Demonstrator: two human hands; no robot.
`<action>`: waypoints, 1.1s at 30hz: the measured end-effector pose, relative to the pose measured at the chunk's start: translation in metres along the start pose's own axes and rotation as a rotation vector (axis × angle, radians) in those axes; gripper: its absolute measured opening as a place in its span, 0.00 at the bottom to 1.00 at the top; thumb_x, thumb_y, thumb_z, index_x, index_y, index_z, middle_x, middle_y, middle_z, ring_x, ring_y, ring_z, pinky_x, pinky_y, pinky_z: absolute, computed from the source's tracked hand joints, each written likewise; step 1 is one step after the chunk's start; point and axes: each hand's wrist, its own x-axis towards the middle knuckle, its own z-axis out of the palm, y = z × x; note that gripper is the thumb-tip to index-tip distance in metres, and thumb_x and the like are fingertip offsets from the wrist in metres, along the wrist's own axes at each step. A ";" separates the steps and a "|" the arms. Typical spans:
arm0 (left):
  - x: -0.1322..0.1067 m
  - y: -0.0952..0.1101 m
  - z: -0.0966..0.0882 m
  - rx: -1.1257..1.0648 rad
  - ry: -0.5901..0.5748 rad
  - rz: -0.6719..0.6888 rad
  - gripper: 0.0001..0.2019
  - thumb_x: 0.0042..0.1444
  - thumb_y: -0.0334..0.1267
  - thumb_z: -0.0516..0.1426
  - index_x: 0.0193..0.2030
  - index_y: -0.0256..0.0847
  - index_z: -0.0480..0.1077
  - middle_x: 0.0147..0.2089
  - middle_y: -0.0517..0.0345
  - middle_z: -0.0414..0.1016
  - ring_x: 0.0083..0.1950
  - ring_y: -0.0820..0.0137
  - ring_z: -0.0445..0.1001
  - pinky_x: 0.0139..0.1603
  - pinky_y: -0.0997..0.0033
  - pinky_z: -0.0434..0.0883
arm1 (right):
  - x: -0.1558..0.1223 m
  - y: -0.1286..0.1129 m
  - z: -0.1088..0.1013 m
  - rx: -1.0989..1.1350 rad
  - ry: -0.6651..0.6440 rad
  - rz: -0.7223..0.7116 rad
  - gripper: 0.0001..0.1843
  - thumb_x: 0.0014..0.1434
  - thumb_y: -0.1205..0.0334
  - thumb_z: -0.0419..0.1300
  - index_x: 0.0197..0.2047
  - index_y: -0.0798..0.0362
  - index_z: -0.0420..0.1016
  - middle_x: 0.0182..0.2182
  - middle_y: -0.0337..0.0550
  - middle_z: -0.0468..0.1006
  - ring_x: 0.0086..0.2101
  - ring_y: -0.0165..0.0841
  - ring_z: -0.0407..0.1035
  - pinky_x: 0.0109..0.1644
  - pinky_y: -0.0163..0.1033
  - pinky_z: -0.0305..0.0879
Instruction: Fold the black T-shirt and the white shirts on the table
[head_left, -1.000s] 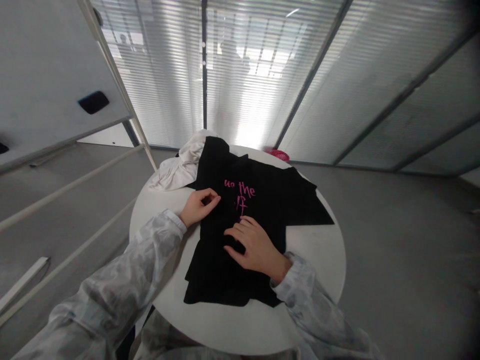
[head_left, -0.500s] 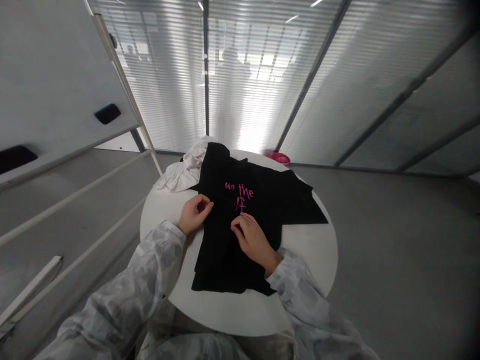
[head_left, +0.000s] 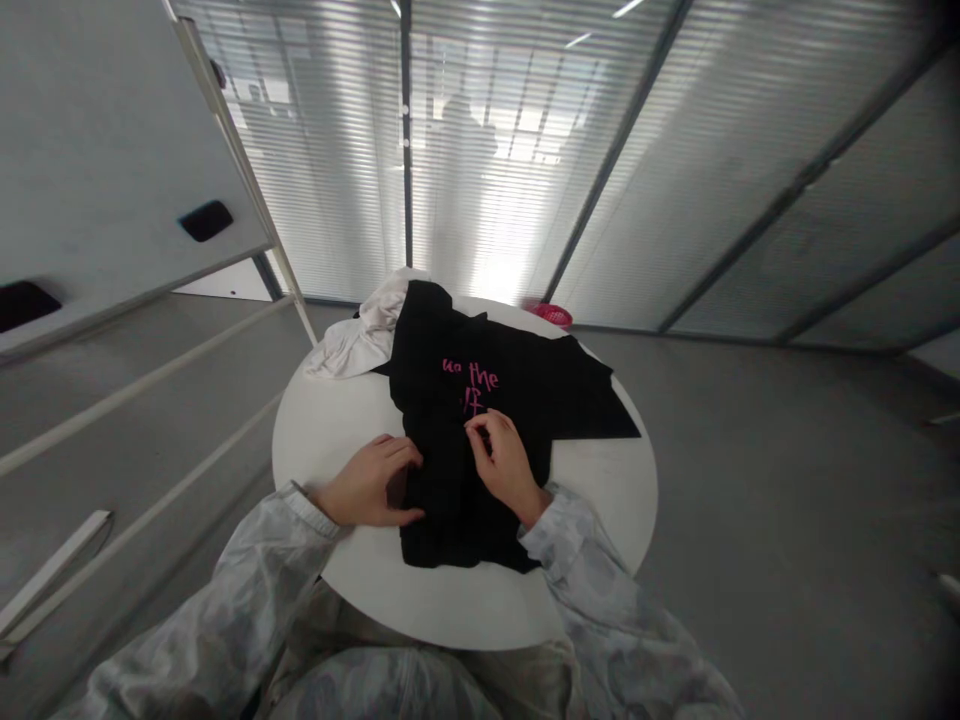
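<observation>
A black T-shirt (head_left: 540,395) is lying spread over the middle of the round white desk (head_left: 600,490), its pink lettering (head_left: 471,376) facing up and its near part doubled into a narrower band; the left hand (head_left: 367,492) is curling round the shirt's left edge, thumb below and fingers above with dark cloth between them; the right hand (head_left: 506,465) is resting on the shirt just below the lettering, its fingertips pinching the fabric; the two hands are sitting near each other but apart; a crumpled white garment (head_left: 352,345) is lying at the desk's far left rim, touching the shirt; a small pink object (head_left: 547,314) is showing just beyond the far edge.
</observation>
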 end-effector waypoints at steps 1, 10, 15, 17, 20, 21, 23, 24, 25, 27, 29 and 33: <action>-0.002 0.002 0.002 0.010 0.003 0.000 0.22 0.57 0.51 0.69 0.52 0.46 0.71 0.50 0.49 0.80 0.51 0.56 0.80 0.57 0.54 0.72 | 0.000 0.000 0.000 0.009 0.005 -0.001 0.06 0.77 0.63 0.55 0.48 0.46 0.73 0.44 0.45 0.83 0.48 0.44 0.77 0.70 0.60 0.65; -0.011 -0.017 -0.004 -0.180 0.263 -0.285 0.05 0.71 0.40 0.58 0.47 0.44 0.73 0.44 0.53 0.80 0.47 0.61 0.78 0.53 0.61 0.73 | 0.021 0.004 0.004 0.099 0.063 0.094 0.07 0.78 0.59 0.55 0.45 0.46 0.72 0.41 0.45 0.82 0.47 0.43 0.77 0.63 0.54 0.70; -0.009 -0.025 -0.006 -0.223 0.411 -0.479 0.09 0.69 0.45 0.58 0.46 0.42 0.74 0.44 0.53 0.80 0.47 0.59 0.78 0.51 0.61 0.73 | 0.039 0.005 0.019 0.281 -0.022 0.156 0.05 0.78 0.59 0.53 0.50 0.46 0.70 0.46 0.44 0.87 0.48 0.41 0.80 0.65 0.54 0.71; -0.009 -0.029 -0.004 -0.218 0.440 -0.532 0.09 0.69 0.45 0.58 0.45 0.42 0.73 0.43 0.54 0.80 0.46 0.60 0.77 0.49 0.62 0.73 | 0.042 0.006 0.020 0.290 -0.082 0.110 0.09 0.75 0.63 0.56 0.56 0.46 0.71 0.53 0.46 0.85 0.53 0.41 0.79 0.67 0.55 0.70; -0.011 -0.034 -0.002 -0.165 0.450 -0.584 0.06 0.65 0.42 0.59 0.42 0.43 0.72 0.40 0.56 0.79 0.43 0.60 0.77 0.47 0.62 0.72 | 0.040 0.007 0.015 0.236 -0.237 -0.044 0.30 0.64 0.69 0.63 0.68 0.45 0.69 0.65 0.49 0.78 0.63 0.44 0.74 0.72 0.56 0.66; -0.011 -0.035 -0.001 -0.148 0.456 -0.585 0.05 0.63 0.40 0.59 0.42 0.43 0.72 0.40 0.56 0.79 0.43 0.60 0.77 0.48 0.61 0.73 | 0.039 0.008 0.013 0.212 -0.287 -0.095 0.35 0.61 0.70 0.65 0.70 0.45 0.68 0.68 0.49 0.75 0.66 0.45 0.71 0.74 0.58 0.64; -0.012 -0.034 -0.001 -0.162 0.481 -0.534 0.07 0.61 0.38 0.60 0.45 0.43 0.73 0.44 0.53 0.81 0.48 0.57 0.78 0.53 0.58 0.74 | 0.036 0.009 0.011 0.164 -0.345 -0.155 0.37 0.60 0.70 0.68 0.70 0.44 0.70 0.70 0.49 0.73 0.68 0.47 0.69 0.75 0.60 0.62; -0.012 -0.033 -0.002 -0.198 0.487 -0.477 0.09 0.62 0.38 0.60 0.48 0.43 0.74 0.48 0.51 0.81 0.52 0.56 0.79 0.57 0.57 0.74 | 0.036 0.010 0.011 0.139 -0.345 -0.158 0.33 0.61 0.69 0.69 0.68 0.44 0.73 0.70 0.48 0.74 0.67 0.47 0.70 0.75 0.60 0.62; -0.013 -0.030 -0.003 -0.245 0.481 -0.405 0.10 0.64 0.39 0.59 0.51 0.43 0.74 0.53 0.49 0.81 0.56 0.55 0.79 0.61 0.55 0.74 | 0.036 0.012 0.013 0.114 -0.332 -0.151 0.26 0.63 0.68 0.69 0.63 0.44 0.76 0.67 0.47 0.76 0.65 0.47 0.71 0.73 0.60 0.64; -0.013 -0.024 -0.006 -0.335 0.423 -0.268 0.12 0.71 0.43 0.55 0.56 0.44 0.74 0.58 0.45 0.80 0.61 0.54 0.78 0.65 0.52 0.73 | 0.036 0.013 0.017 0.069 -0.289 -0.131 0.12 0.67 0.66 0.68 0.52 0.44 0.80 0.60 0.46 0.80 0.60 0.45 0.75 0.68 0.58 0.68; -0.014 -0.018 -0.008 -0.349 0.346 -0.166 0.16 0.74 0.48 0.52 0.59 0.44 0.74 0.59 0.43 0.80 0.61 0.53 0.79 0.66 0.50 0.73 | 0.038 0.014 0.020 0.036 -0.234 -0.116 0.05 0.71 0.66 0.65 0.45 0.45 0.81 0.52 0.45 0.82 0.53 0.43 0.76 0.63 0.55 0.70; -0.013 -0.011 -0.009 -0.145 0.275 -0.066 0.27 0.60 0.58 0.67 0.60 0.45 0.74 0.60 0.42 0.80 0.61 0.48 0.79 0.64 0.47 0.73 | 0.040 0.009 0.019 0.007 -0.137 -0.086 0.05 0.72 0.66 0.62 0.44 0.47 0.78 0.44 0.44 0.81 0.46 0.41 0.75 0.57 0.50 0.70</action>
